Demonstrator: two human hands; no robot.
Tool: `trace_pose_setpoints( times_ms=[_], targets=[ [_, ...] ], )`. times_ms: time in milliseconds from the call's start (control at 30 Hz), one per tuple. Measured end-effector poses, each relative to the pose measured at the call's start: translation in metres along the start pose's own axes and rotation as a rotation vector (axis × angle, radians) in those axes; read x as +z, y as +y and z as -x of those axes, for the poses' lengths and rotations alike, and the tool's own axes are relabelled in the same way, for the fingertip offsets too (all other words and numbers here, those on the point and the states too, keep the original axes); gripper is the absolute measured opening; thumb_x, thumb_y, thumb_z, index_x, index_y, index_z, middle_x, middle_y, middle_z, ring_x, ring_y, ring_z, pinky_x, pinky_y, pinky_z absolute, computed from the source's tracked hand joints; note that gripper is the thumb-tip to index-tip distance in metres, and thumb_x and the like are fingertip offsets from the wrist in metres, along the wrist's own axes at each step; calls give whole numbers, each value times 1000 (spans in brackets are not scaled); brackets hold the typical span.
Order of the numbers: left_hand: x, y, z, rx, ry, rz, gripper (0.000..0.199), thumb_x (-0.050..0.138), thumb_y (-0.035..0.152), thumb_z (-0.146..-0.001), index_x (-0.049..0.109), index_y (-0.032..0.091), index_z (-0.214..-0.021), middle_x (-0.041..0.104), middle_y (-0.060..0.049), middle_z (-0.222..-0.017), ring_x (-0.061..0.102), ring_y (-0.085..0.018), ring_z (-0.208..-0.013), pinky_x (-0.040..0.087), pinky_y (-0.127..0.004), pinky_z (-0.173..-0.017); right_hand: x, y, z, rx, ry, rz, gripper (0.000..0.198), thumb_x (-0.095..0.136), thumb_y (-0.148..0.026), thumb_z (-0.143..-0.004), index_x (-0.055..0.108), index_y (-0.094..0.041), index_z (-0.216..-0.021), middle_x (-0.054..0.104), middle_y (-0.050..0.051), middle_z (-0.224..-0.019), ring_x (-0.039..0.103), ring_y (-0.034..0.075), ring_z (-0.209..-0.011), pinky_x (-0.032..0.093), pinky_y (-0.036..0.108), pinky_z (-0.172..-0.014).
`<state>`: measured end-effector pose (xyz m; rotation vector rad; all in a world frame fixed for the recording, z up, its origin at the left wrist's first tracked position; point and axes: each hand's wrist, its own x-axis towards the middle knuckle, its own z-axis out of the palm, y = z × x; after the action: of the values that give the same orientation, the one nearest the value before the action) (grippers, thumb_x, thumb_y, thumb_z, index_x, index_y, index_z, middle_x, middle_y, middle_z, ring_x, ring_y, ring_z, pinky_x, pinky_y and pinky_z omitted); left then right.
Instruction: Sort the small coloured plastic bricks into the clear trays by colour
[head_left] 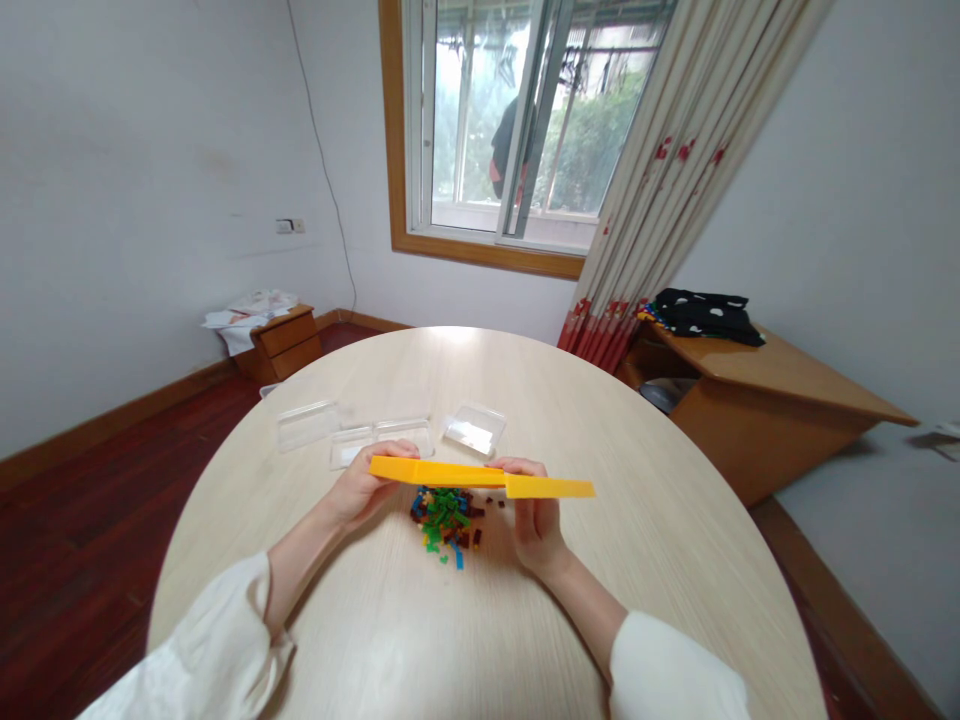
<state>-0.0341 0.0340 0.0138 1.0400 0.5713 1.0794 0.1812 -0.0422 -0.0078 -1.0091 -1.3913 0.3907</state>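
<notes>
A thin, bright yellow flat box or folded card (457, 473) is held up nearly edge-on, a little above the table. My left hand (364, 492) grips its left end, and my right hand (538, 525) has its fingers closed around it right of the middle. The right end juts out past my right hand as a separate-looking section. Under it lies a heap of small toy building bricks (446, 520) in green, brown and blue, partly covered by the yellow piece. Its broad faces are hardly visible, so I cannot tell what is on them.
Beyond my hands, several clear plastic trays or lids (307, 427) lie on the round pale table (637, 600); one clear container (474, 432) sits farther right. A wooden desk (795, 385) with black patterned cloth (709, 316) stands at right, and a small cabinet (291, 345) with papers at left.
</notes>
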Motion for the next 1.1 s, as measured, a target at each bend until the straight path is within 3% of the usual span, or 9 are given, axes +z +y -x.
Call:
trace_pose_setpoints(
  times_ms=[167, 300, 433, 600, 733, 867, 1100],
  targets=[
    [5, -1, 3, -67, -63, 15, 29, 81, 24, -54, 70, 15, -79, 67, -5, -81, 59, -16, -75, 44, -26, -72, 2, -4, -3, 148, 209, 128, 40, 40, -55, -85, 50, -21, -66, 54, 2, -59, 50, 18, -58, 40, 30, -55],
    [9, -1, 5, -178, -189, 32, 38, 79, 30, -59, 68, 12, -90, 67, -7, -82, 60, -16, -76, 44, -28, -76, -5, -2, -16, 255, 401, 111, 45, 40, -60, -82, 40, -21, -60, 43, -4, -54, 40, 12, -53, 34, 25, -51],
    [8, -1, 3, -229, -83, 27, 33, 79, 31, -60, 66, 10, -83, 64, -4, -72, 58, -12, -66, 46, -25, -71, -30, 16, -36, 339, 487, -13, 45, 43, -62, -78, 50, -18, -72, 57, 1, -69, 50, 15, -64, 40, 26, -58],
    [5, -2, -3, -142, 100, 44, 29, 75, 31, -62, 53, 12, -57, 53, 1, -55, 52, -9, -54, 45, -24, -60, -81, 50, -55, 448, 567, 39, 54, 50, -67, -65, 56, -14, -75, 64, 6, -76, 56, 18, -69, 44, 28, -62],
    [3, -2, -7, -69, 214, 78, 35, 71, 30, -62, 42, 15, -49, 41, 6, -45, 42, -7, -46, 41, -22, -51, -114, 70, -57, 548, 523, 220, 52, 51, -65, -62, 59, -14, -68, 67, 8, -71, 58, 20, -65, 43, 29, -58],
    [3, -1, -8, -38, 271, 71, 35, 69, 30, -61, 40, 16, -47, 38, 7, -43, 40, -7, -44, 38, -21, -48, -131, 82, -56, 608, 414, 322, 52, 48, -61, -65, 63, -11, -69, 69, 11, -74, 60, 22, -65, 44, 31, -58],
    [2, -3, -7, -25, 281, 59, 34, 68, 29, -62, 40, 16, -47, 39, 7, -44, 39, -6, -43, 36, -21, -46, -140, 92, -57, 636, 458, 570, 50, 51, -41, -72, 63, -7, -106, 69, 17, -95, 63, 25, -84, 47, 32, -72]
  ],
)
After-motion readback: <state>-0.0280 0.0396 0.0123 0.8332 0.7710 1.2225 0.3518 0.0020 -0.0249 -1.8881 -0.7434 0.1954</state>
